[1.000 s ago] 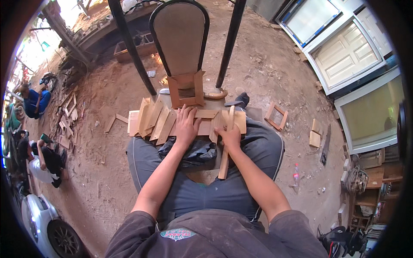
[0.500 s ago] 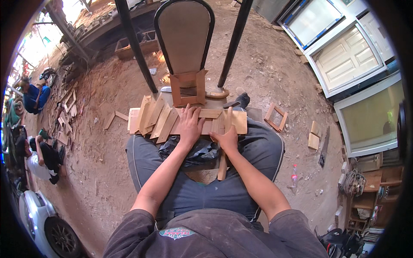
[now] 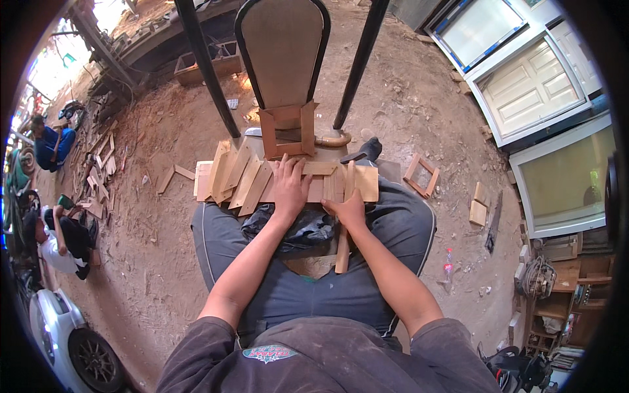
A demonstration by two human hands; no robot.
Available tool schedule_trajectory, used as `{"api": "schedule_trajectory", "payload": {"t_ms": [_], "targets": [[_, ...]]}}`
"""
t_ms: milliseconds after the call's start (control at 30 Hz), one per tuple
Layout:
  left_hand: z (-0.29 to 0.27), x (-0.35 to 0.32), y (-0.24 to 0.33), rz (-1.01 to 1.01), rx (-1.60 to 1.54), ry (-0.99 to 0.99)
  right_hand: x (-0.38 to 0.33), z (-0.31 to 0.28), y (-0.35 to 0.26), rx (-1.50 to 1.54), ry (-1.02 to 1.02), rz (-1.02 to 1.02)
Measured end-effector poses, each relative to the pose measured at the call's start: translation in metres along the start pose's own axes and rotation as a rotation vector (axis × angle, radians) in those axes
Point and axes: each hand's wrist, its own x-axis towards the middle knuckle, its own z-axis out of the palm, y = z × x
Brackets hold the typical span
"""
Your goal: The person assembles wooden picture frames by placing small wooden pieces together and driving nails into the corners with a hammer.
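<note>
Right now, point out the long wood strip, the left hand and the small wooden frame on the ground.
long wood strip (image 3: 342,252), head view, lower half.
left hand (image 3: 290,190), head view, back of hand.
small wooden frame (image 3: 421,175), head view, near rail.

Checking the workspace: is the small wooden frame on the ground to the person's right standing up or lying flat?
Lying flat. The small wooden frame shows its whole square outline face-up on the dirt, with ground visible through its middle.

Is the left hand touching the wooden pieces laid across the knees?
Touching: the head view shows the left hand lying flat, fingers spread, on the wooden pieces.
</note>
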Motion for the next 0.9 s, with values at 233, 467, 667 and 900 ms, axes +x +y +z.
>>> {"api": "schedule_trajectory", "payload": {"t_ms": [233, 467, 667, 900], "targets": [[0.003, -0.002, 0.007, 0.029, -0.021, 0.02, 0.003, 0.004, 0.006, 0.012, 0.005, -0.002], [0.002, -0.001, 0.003, -0.009, -0.001, 0.007, 0.003, 0.005, 0.006, 0.053, -0.006, 0.015], [-0.002, 0.001, 0.005, 0.017, 0.013, 0.005, 0.003, 0.005, 0.008, 0.082, 0.001, -0.002], [-0.004, -0.002, 0.018, 0.263, 0.108, -0.117, 0.002, 0.006, 0.003, 0.056, 0.019, 0.037]]}}
